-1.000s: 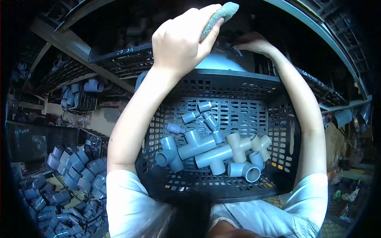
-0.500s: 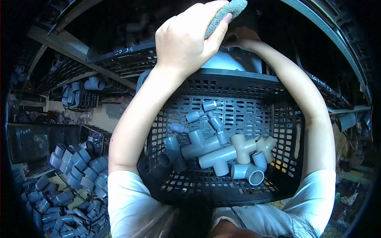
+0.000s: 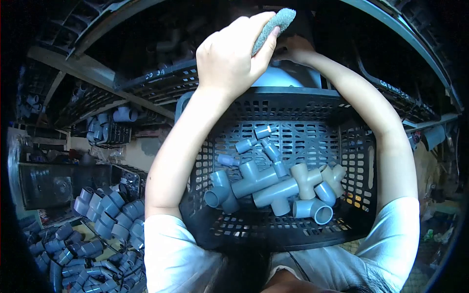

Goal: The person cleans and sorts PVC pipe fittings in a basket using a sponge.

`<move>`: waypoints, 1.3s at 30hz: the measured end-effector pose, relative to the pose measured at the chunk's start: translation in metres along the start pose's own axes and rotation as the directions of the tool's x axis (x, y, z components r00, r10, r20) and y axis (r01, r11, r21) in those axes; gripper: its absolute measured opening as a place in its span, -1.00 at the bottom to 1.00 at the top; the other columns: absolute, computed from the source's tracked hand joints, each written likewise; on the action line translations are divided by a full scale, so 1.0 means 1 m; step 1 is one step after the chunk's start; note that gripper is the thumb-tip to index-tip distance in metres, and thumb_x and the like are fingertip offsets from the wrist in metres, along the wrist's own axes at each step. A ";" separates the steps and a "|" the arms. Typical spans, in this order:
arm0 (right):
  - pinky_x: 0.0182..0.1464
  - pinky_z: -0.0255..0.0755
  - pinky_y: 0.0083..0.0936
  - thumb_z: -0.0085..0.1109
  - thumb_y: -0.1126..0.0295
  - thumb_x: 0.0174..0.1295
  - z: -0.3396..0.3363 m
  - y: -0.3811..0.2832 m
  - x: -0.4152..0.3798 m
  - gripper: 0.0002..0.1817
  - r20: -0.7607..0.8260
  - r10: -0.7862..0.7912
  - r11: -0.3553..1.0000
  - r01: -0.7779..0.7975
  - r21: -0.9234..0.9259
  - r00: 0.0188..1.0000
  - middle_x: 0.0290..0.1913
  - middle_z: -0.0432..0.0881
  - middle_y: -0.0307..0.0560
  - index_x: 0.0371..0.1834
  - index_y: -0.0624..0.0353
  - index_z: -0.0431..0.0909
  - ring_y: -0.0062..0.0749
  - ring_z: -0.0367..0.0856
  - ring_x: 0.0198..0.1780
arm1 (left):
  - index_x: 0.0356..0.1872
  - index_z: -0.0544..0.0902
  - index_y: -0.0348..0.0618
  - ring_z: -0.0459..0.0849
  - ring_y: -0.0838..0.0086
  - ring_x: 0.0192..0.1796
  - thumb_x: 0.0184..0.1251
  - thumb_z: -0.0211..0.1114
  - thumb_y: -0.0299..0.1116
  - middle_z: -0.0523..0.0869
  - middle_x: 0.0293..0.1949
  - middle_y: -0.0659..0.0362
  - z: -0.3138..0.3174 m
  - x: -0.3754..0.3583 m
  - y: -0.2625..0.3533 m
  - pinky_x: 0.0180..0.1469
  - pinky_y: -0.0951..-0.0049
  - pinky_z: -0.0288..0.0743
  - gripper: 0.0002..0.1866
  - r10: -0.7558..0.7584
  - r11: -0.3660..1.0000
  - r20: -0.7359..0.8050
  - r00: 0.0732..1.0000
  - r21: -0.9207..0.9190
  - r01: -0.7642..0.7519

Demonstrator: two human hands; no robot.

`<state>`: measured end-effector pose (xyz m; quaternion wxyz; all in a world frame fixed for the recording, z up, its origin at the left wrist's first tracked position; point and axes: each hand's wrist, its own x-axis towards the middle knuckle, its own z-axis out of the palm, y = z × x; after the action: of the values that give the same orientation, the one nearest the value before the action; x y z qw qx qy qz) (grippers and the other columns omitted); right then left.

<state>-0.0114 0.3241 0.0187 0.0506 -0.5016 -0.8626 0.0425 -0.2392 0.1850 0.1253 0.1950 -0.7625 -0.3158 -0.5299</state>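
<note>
My left hand [image 3: 232, 56] is raised above the far left part of the black crate, closed around a grey-green sponge or folded cloth [image 3: 274, 30]. Beyond the crate's far rim, my right hand [image 3: 297, 50] is in shadow with its fingers curled at the top of a large pale-blue, smooth object [image 3: 286, 78]. What those fingers grip is too dark to make out. Below my arms, the black plastic crate [image 3: 303, 91] holds grey pipe fittings: tees such as a pipe tee [image 3: 256, 181], an elbow [image 3: 313, 211], small couplings [image 3: 264, 132] and beige cross-shaped fittings [image 3: 306, 180].
Many grey pipe fittings [image 3: 105, 210] are heaped at lower left. Black slatted crates stand on a rack [image 3: 93, 68] at left, one with more fittings [image 3: 100, 128]. A metal rack edge [image 3: 410, 39] curves along the right. The space behind my hands is dark.
The view has shifted, so the crate and fittings sit slightly right and most of them lower. My left hand, still holding the sponge or cloth, appears slightly lower. My right hand stays at the pale-blue object.
</note>
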 end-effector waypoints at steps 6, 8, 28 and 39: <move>0.22 0.59 -0.11 0.52 -0.02 0.09 0.007 0.005 0.004 -0.54 0.040 0.006 0.998 -0.008 0.055 0.999 0.11 0.78 -0.10 0.08 -0.24 0.80 -0.05 0.74 0.14 | 0.09 0.80 0.00 0.87 0.34 -0.14 0.47 0.38 -0.18 0.86 -0.12 0.16 -0.007 0.001 0.008 -0.09 0.43 0.70 -0.72 -0.148 0.988 0.150 0.978 -0.021 0.153; 0.22 0.59 -0.11 0.52 -0.01 0.08 0.010 0.008 0.005 -0.54 0.045 0.000 0.998 -0.002 0.060 0.999 0.11 0.78 -0.10 0.08 -0.23 0.80 -0.05 0.74 0.14 | 0.08 0.80 0.00 0.86 0.33 -0.14 0.47 0.38 -0.19 0.86 -0.12 0.15 -0.006 0.000 0.007 -0.08 0.42 0.70 -0.73 -0.143 0.989 0.153 0.978 -0.016 0.147; -0.17 0.68 -0.11 0.33 0.13 0.33 0.038 -0.173 -0.201 -0.58 0.281 -0.199 0.980 0.191 0.056 0.939 -0.15 0.69 0.12 0.08 0.16 0.49 0.03 0.78 -0.14 | 0.19 0.63 -0.26 0.60 0.74 -0.36 0.59 0.21 -0.47 0.73 -0.24 0.27 -0.006 0.013 0.024 -0.29 0.69 0.49 -0.74 -0.335 0.723 0.027 0.942 -0.634 0.276; 0.11 0.65 -0.35 0.37 0.23 0.31 -0.094 -0.135 -0.175 -0.36 0.150 -0.340 0.605 0.094 0.791 0.928 0.22 0.67 0.13 0.41 0.26 0.48 -0.22 0.74 0.05 | 0.12 0.66 -0.42 0.80 0.48 -0.08 0.50 0.25 -0.59 0.83 0.02 0.09 -0.028 0.020 0.037 -0.02 0.56 0.66 -0.76 -0.502 0.575 0.256 0.826 -0.614 0.540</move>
<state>-0.0292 0.1076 0.1204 0.1399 -0.3097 -0.8133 0.4723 -0.2279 0.1455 0.1551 -0.2619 -0.6670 -0.3212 -0.6192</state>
